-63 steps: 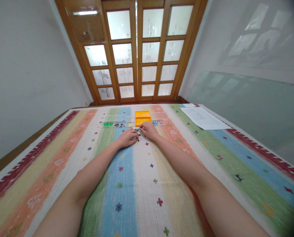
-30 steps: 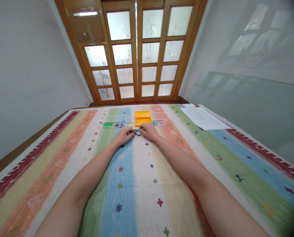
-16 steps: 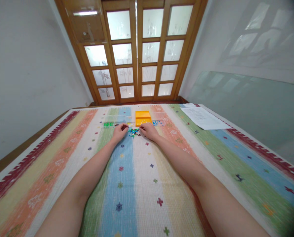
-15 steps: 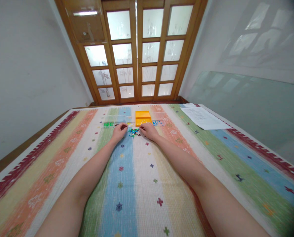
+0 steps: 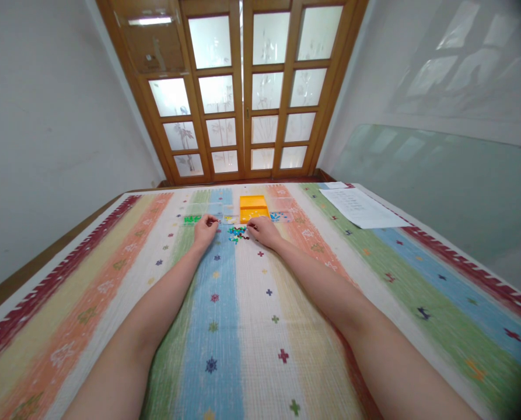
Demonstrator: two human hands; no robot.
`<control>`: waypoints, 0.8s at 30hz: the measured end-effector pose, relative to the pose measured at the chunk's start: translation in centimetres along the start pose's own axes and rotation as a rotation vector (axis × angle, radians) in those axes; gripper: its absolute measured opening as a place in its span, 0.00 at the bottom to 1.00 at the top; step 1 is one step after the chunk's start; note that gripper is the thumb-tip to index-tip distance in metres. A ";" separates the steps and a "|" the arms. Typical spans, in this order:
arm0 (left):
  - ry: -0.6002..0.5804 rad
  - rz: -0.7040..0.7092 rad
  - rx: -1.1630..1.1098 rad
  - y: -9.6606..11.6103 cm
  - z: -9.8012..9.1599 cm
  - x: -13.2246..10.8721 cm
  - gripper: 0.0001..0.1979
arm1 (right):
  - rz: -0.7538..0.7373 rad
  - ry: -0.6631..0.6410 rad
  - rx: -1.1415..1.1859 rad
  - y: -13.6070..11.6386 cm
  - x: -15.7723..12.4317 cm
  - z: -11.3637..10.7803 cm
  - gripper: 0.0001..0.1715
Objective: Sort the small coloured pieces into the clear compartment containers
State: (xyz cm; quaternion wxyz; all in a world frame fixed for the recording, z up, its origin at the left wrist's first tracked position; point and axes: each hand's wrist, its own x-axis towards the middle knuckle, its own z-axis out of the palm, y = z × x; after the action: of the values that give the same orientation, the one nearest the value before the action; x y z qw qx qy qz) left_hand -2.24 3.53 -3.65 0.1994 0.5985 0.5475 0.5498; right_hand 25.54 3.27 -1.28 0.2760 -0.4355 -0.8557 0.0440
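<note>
Centrally, hands [image 5: 205,231] flank loose pieces [image 5: 237,232] (cloth's side edges [image 5: 67,265] well away).

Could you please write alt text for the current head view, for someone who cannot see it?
A person's left hand is at clear containers, their right hand beside a loose pile of small multicoloured pieces on a striped tablecloth. An open yellow box sits just beyond the pile; glass-paned wooden doors stand behind.
</note>
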 end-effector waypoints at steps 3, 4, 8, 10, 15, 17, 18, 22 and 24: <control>0.023 -0.007 0.034 -0.2 -0.1 0.3 0.05 | 0.002 -0.008 -0.013 0.0 0.0 0.1 0.10; 0.026 -0.008 0.035 -0.3 -0.1 0.3 0.04 | 0.001 -0.010 -0.015 0.0 0.0 0.1 0.10; 0.029 -0.001 0.022 -0.4 -0.1 0.3 0.05 | 0.000 -0.015 -0.015 0.0 0.0 0.0 0.09; 0.027 -0.010 0.017 -0.4 -0.1 0.3 0.06 | 0.003 -0.019 -0.011 -0.1 0.1 -0.1 0.09; 0.022 -0.035 -0.008 -0.2 -0.1 0.2 0.08 | 0.014 -0.029 0.000 -0.3 0.1 -0.2 0.10; 0.021 -0.055 -0.036 -0.1 -0.1 0.2 0.08 | 0.018 -0.034 0.002 -0.3 0.1 -0.3 0.09; 0.021 -0.079 -0.063 0.0 -0.1 0.3 0.09 | 0.017 -0.034 0.004 -0.3 0.1 -0.3 0.09; 0.037 -0.233 -0.201 0.4 -0.7 0.4 0.14 | 0.013 -0.030 0.006 -0.3 0.0 -0.3 0.10; 0.044 -0.290 -0.226 0.7 -1.0 0.5 0.17 | 0.018 -0.036 0.002 -0.4 0.0 -0.4 0.10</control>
State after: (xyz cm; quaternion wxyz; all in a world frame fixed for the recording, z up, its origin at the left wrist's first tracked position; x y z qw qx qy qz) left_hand -2.95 3.36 -2.51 0.3304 0.4749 0.5672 0.5862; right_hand 25.46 3.00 -0.87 0.2608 -0.4420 -0.8565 0.0552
